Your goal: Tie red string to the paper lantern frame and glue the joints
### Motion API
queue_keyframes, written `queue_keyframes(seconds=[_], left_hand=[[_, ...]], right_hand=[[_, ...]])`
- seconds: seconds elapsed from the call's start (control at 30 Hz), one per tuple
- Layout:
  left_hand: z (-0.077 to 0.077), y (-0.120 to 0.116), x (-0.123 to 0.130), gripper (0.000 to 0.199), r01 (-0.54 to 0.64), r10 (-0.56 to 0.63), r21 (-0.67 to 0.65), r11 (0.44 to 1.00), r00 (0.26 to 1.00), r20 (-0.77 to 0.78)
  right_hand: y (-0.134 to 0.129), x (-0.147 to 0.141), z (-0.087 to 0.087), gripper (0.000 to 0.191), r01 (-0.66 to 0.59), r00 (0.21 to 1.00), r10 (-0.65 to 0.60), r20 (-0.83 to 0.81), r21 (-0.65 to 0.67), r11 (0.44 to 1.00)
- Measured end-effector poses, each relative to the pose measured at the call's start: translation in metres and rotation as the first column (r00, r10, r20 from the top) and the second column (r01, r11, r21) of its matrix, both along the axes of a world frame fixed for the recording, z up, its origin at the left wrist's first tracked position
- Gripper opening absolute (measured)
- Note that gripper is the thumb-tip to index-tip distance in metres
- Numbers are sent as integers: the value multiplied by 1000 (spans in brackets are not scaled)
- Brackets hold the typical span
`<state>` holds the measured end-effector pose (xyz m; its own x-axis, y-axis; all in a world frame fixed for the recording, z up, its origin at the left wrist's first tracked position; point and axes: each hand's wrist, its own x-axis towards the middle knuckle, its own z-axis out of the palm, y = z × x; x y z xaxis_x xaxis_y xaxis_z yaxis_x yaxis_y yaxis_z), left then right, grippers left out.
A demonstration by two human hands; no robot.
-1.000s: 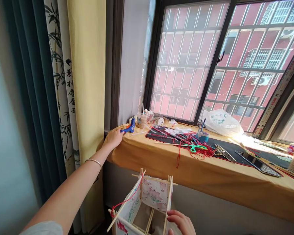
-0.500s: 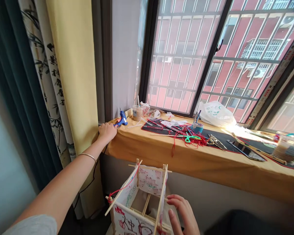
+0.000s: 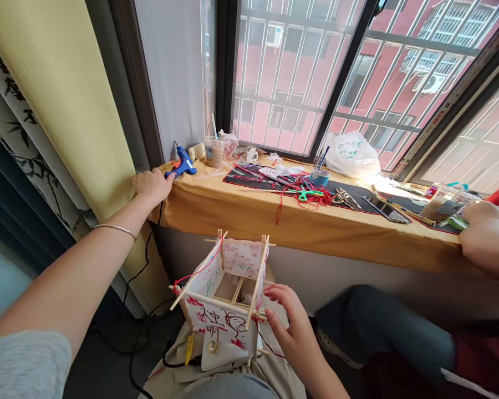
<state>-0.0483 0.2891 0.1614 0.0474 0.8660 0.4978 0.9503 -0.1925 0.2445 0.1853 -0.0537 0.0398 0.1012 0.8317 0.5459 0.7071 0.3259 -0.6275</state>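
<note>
My left hand [image 3: 152, 185] reaches out to the sill's left end, its fingers curled by the handle end of a blue hot glue gun [image 3: 184, 162]. Its grip is partly hidden. On my lap sits a box-shaped lantern frame [image 3: 237, 252] of thin wooden sticks with white painted panels, open at the top. Red cord is tied at its corners. Beside the frame's right side is my right hand [image 3: 293, 318], thumb and fingers apart, fingertips at or very near the panel. A white flap with a round metal clasp [image 3: 213, 347] shows below the frame.
On the cloth-covered sill [image 3: 233, 208] lie red threads [image 3: 316, 197], green scissors [image 3: 303, 193], a phone [image 3: 386, 209], a drink cup [image 3: 214, 151] and a plastic bag [image 3: 353, 155]. Another person's hand [image 3: 488, 230] is at the right. A black cable [image 3: 143, 266] hangs at the left.
The view has tilted down and turned right, showing my lap and another person's hand and leg. My left hand stays by the glue gun, my right beside the lantern frame.
</note>
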Motion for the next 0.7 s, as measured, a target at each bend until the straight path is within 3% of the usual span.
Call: queue_keyframes(seconds=[0.13,0.27,0.37,0.5,0.57,0.7], left_hand=[[5,-28,6,63,14,-16,89,996,1000,18],[-1,-86,7,52,124,-118,206,971,992,-44],[-23,-135,0,43,289,-279,289,913,957,-76],[-63,-180,-13,29,413,-440,228,882,895,81],[-82,-192,-18,27,414,-440,165,895,881,176],[-107,-204,-25,30,351,-331,-3,936,884,332]], right_hand=[[-4,-3,0,29,-75,993,78,87,-31,997],[-3,-8,4,26,-86,988,87,128,-16,996],[-1,-13,8,16,-48,992,48,114,-2,999],[1,-14,11,12,-69,993,67,100,10,998],[1,-14,12,11,-94,992,92,85,14,996],[1,-13,11,10,-110,993,109,45,5,994]])
